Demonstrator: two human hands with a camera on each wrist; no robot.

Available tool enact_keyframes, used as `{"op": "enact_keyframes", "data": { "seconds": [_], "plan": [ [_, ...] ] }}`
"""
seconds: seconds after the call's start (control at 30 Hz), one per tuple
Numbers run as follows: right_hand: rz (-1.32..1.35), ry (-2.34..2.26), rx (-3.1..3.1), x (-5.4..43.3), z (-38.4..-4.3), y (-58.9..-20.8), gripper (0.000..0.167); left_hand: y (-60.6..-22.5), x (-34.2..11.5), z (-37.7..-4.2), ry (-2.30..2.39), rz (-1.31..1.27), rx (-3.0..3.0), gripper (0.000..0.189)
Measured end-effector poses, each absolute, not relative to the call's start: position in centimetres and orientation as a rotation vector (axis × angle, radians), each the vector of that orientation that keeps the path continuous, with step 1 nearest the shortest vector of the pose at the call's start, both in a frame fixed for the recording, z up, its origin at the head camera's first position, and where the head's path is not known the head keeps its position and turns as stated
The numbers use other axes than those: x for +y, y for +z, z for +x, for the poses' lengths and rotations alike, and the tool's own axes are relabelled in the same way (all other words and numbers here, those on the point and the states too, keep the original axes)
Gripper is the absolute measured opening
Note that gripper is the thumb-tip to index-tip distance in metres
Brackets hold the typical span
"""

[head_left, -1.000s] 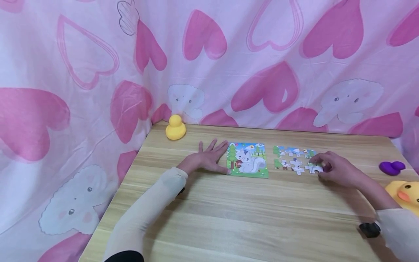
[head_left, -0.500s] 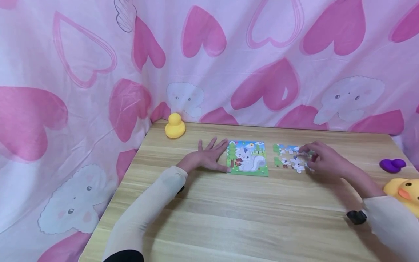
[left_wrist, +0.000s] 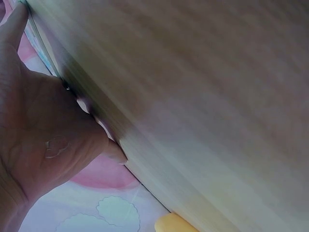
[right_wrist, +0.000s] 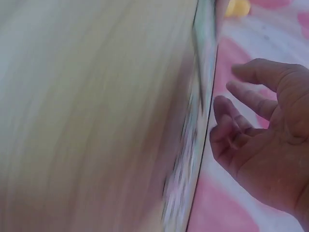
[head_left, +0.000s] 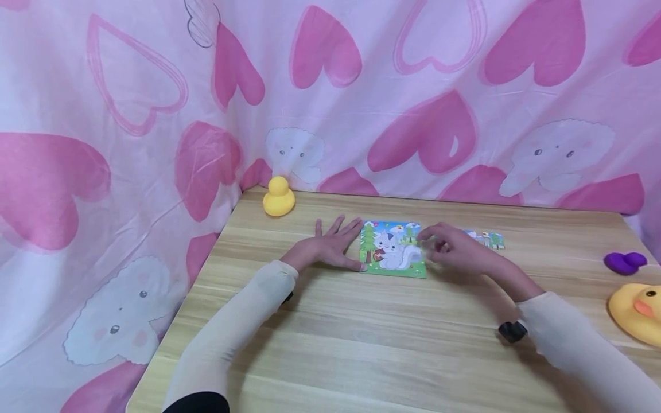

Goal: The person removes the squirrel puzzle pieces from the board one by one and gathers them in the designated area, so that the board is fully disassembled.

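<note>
A square puzzle board (head_left: 392, 252) with a squirrel picture lies on the wooden table. My left hand (head_left: 329, 248) rests flat at its left edge, fingers straight and spread, the thumb at the lower corner. Above the board's right edge hovers my right hand (head_left: 457, 249). In the right wrist view, its thumb and forefinger (right_wrist: 258, 70) stand apart, some other fingers are curled, and nothing shows between them. Several loose puzzle pieces (head_left: 496, 241) lie to the right of the board, most of them hidden behind the right hand.
A yellow toy duck (head_left: 279, 198) stands at the far left corner. On the right side are a purple toy duck (head_left: 623, 263) and a bigger yellow duck (head_left: 637, 312). A pink heart-patterned curtain (head_left: 418, 137) hangs along the back and left table edges.
My right hand has moved left, from the right-hand puzzle pieces across the others to the board's right edge. The left hand has stayed on the board's left edge.
</note>
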State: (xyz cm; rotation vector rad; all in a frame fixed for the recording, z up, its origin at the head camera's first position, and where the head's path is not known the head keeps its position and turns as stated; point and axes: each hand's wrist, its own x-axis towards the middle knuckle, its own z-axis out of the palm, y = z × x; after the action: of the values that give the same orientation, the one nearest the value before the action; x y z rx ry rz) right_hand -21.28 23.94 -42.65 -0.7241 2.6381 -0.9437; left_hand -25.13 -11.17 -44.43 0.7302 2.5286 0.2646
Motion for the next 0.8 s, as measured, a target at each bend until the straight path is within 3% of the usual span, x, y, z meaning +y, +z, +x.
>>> {"op": "enact_keyframes", "data": {
  "seconds": [0.43, 0.8],
  "plan": [
    [-0.892, -1.104, 2.391, 16.7, -20.7, -43.5, 0.045, -44.4, -11.2, -25.2, 0.264, 0.740, 2.530, 0.120],
    [-0.797, -1.023, 2.493, 14.3, -20.4, -44.0, 0.050, -44.4, -11.3, -25.2, 0.265, 0.739, 2.526, 0.120]
  ]
}}
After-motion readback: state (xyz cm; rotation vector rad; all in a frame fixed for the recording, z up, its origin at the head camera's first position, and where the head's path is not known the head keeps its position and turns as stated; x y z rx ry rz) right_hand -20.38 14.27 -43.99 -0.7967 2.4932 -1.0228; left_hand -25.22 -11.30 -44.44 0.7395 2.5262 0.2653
